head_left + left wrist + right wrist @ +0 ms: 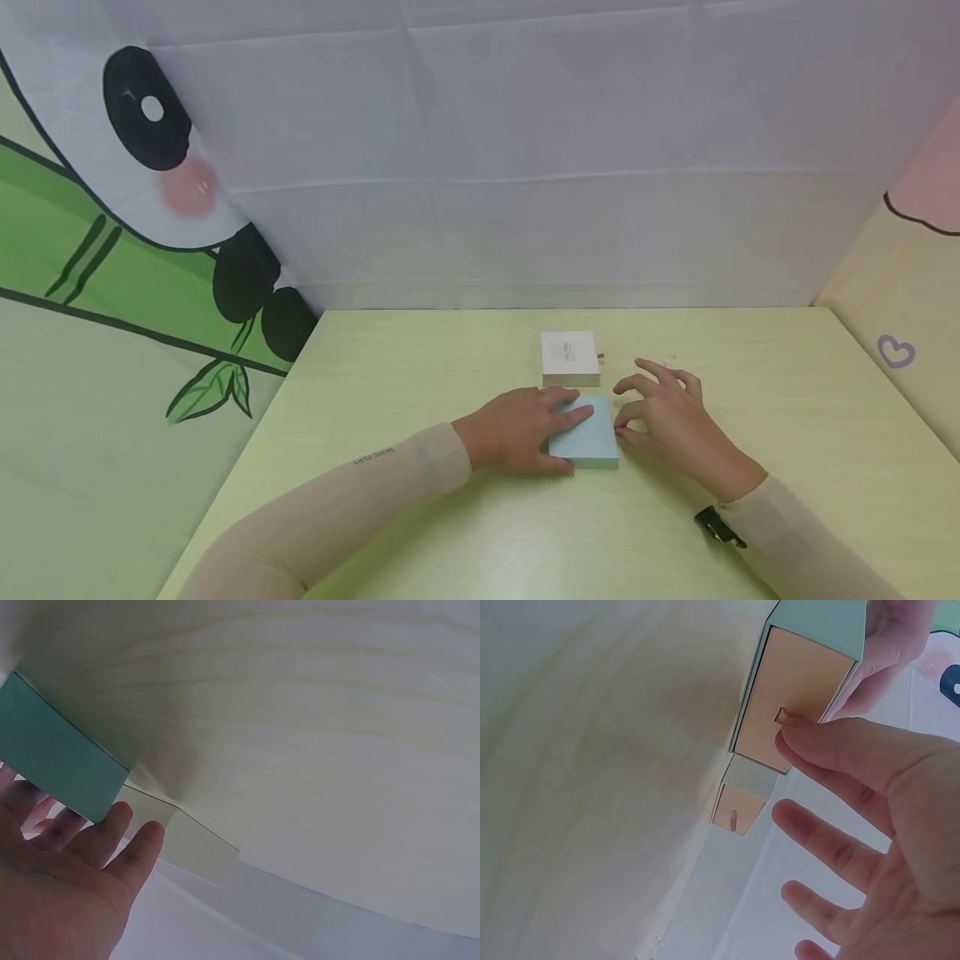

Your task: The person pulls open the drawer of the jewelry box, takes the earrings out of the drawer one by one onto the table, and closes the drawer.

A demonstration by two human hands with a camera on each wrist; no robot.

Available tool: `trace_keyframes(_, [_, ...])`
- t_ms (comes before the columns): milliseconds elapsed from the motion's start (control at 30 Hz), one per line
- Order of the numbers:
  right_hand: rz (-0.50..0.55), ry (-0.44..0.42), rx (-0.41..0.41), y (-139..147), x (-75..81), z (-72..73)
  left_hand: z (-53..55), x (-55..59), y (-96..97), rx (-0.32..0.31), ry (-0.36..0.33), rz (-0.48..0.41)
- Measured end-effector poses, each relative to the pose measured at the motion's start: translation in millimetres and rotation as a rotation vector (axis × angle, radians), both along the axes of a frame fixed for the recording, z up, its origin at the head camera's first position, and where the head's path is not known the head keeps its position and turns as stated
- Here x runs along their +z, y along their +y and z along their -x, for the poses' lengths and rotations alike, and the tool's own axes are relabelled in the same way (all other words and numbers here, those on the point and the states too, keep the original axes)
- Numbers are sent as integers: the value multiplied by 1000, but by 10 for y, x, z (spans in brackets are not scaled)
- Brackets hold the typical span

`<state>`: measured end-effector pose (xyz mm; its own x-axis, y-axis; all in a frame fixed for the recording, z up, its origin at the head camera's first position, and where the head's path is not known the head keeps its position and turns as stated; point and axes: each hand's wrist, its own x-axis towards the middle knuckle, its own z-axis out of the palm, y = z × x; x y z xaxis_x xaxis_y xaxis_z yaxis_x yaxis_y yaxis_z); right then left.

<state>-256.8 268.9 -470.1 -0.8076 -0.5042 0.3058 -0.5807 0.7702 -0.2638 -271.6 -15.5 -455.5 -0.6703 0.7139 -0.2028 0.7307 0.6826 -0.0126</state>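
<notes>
A pale blue drawer box (596, 437) lies flat on the table. My left hand (517, 432) holds it from the left, thumb at the near side and the other fingers over the top and far side. To its right, my right hand (671, 429) pinches a small pull tab (781, 716) between thumb and index finger, the other fingers spread apart. That tab sits on the box's tan drawer front (799, 675), which looks level with the sleeve's rim. Just beyond stands a white drawer box (567, 357) with printed text and its own tab (733, 820) on the right side.
The pale wooden table (420, 358) extends to both sides of the boxes. A white cloth backdrop (480, 233) rises behind it, with cartoon-printed panels at left and right. A black clip (718, 527) is at my right sleeve.
</notes>
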Motion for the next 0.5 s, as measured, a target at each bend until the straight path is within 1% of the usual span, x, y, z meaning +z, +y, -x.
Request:
trace_keyframes(100, [-4, -6, -1, -4, 2, 2, -4, -6, -7, 13, -14, -12])
trace_keyframes(367, [-16, -10, -3, -1, 8, 8, -26, 17, -25, 19, -27, -42])
trace_keyframes(500, [-15, -10, -8, -1, 9, 5, -33, 10, -33, 22, -33, -58])
